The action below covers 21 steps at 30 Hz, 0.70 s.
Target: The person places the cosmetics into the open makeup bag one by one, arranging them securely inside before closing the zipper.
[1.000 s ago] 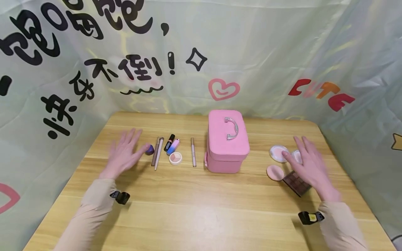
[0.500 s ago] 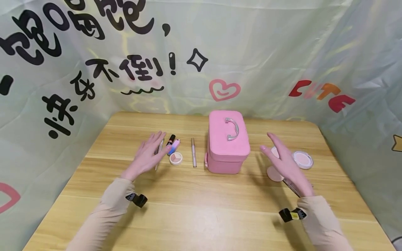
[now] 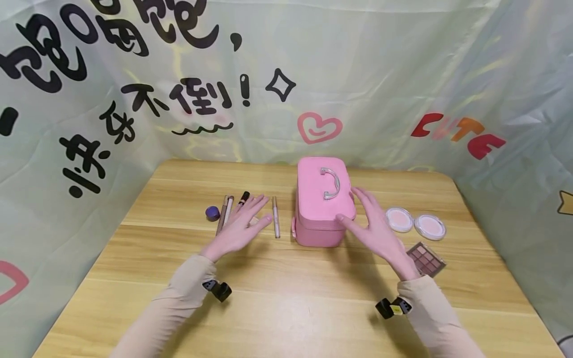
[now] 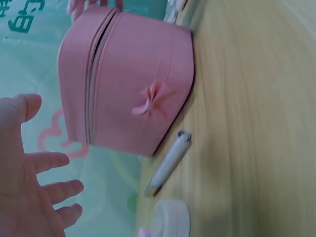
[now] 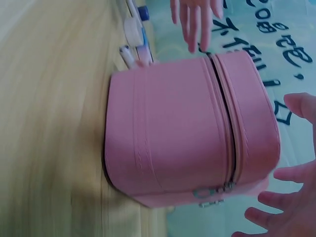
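A pink box-shaped cosmetic case (image 3: 320, 231) stands upright with its lid down and a silver handle (image 3: 336, 184) on top. My right hand (image 3: 380, 231) hovers at its right side, fingers spread and holding nothing; in the right wrist view a gap shows between fingers and case (image 5: 173, 128). To the left of the case, my left hand (image 3: 237, 228) hangs over small makeup items with fingers extended, also holding nothing. A slim silvery pen (image 3: 275, 219) lies between that hand and the case. In the left wrist view a pink bow (image 4: 153, 101) shows on the case's side.
On the left lie a dark blue round item (image 3: 212, 214), makeup pencils (image 3: 222, 216) and a black-capped tube (image 3: 244, 197), partly hidden. Two round compacts (image 3: 400, 220) and an eyeshadow palette (image 3: 427, 258) lie on the right. A printed cloth (image 3: 380, 74) hangs behind the table.
Both hands have moved inward toward the pink case, the left one rightward and the right one leftward. The palette and both compacts are uncovered now; the round pink puff is hidden behind the right hand.
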Tool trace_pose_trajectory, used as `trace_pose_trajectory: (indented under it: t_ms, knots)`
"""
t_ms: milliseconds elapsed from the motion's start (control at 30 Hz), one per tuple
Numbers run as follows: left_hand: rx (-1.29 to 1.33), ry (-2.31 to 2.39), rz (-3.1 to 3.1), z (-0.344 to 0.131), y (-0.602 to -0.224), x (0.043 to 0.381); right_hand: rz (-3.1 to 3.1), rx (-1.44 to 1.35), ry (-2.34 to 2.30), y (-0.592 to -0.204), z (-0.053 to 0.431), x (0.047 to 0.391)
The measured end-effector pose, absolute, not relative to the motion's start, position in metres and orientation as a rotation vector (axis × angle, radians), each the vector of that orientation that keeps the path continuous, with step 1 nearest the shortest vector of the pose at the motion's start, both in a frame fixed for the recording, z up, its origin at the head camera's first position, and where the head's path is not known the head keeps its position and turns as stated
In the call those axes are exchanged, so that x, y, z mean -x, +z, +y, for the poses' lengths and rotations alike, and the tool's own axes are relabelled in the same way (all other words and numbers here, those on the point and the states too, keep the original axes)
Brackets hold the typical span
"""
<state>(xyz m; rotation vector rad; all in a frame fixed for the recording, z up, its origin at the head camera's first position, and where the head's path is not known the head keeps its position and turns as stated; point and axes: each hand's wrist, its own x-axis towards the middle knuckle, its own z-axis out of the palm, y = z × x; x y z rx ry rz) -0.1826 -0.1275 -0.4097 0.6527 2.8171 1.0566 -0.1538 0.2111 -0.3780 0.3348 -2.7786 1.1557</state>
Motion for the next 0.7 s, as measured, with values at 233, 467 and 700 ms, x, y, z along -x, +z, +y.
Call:
trace_pose_trajectory:
  t_ms: [233,467,700]
  knots:
    - [-0.756,1.147,2.684,-0.113,-0.417,0.185,-2.772,-0.308,1.064,-0.379,0.193,0.151]
    - [-0.77,1.316,2.473,-0.1,-0.418,0.184,-2.745,-0.353,0.908,-0.383,0.181,0.149]
    - [-0.667,1.42,2.369,-0.09,-0.421,0.18,-2.643,-0.405,0.812,-0.39,0.176,0.146]
